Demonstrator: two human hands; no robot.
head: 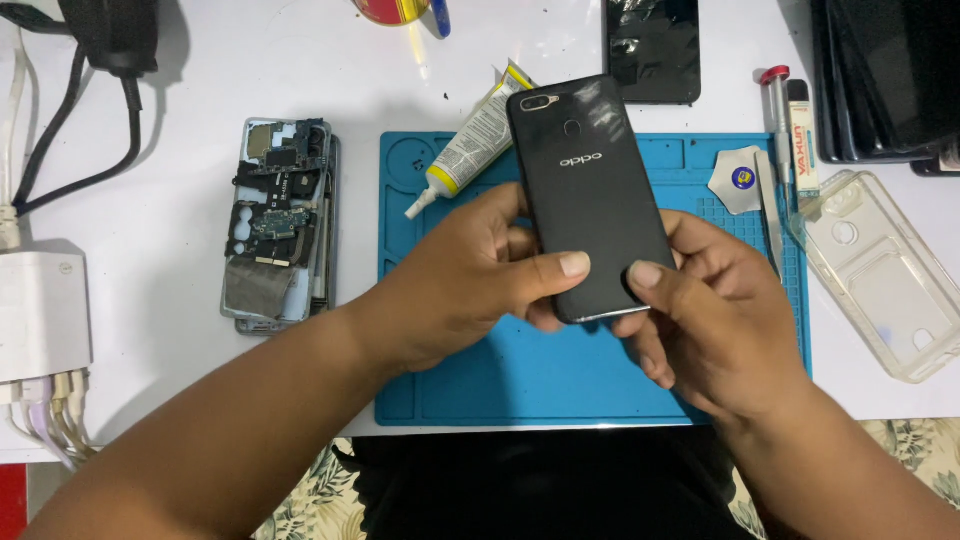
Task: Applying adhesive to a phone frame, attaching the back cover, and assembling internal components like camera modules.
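A black smartphone (pixel 585 180) is held back side up over a blue work mat (pixel 520 370), its camera end pointing away from me. My left hand (pixel 470 280) grips its lower left edge, thumb pressed on the back near the bottom. My right hand (pixel 710 320) grips the lower right corner, thumb on the back cover and fingers underneath. Both thumbs sit close together near the phone's bottom edge.
A white glue tube (pixel 465 145) lies at the mat's top left. An opened phone with bare circuit boards (pixel 278 225) lies left of the mat. A clear phone case (pixel 880 270), a screwdriver (pixel 778 115) and a round pick (pixel 740 182) are on the right. Dark screens (pixel 652 50) lie farther back; a white charger block (pixel 40 315) is far left.
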